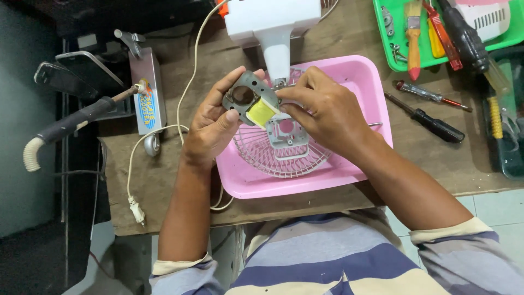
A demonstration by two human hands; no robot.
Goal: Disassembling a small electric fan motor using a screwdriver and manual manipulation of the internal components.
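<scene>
— Hands first: what are they holding?

— Both are meeting on the small motor stator, a grey metal frame with a round hole and a yellow-taped coil. The left hand is clamping it from the left, thumb pressing on the front face, fingers curling behind. The right hand is pinching in from the right, fingertips closing on the coil end.

— Where is it sitting?

— It is being held in the air, above the far-left part of the pink tray, just over the white fan grille lying inside. The white fan body is standing just behind it.

— Which way is it lying?

— Its long axis is running from upper left down to lower right, hole end toward the left grip, coil end toward the right. The left hand is carrying more of it.

— Anything nearby?

— Screwdrivers are lying on the counter to the right, well apart.
</scene>
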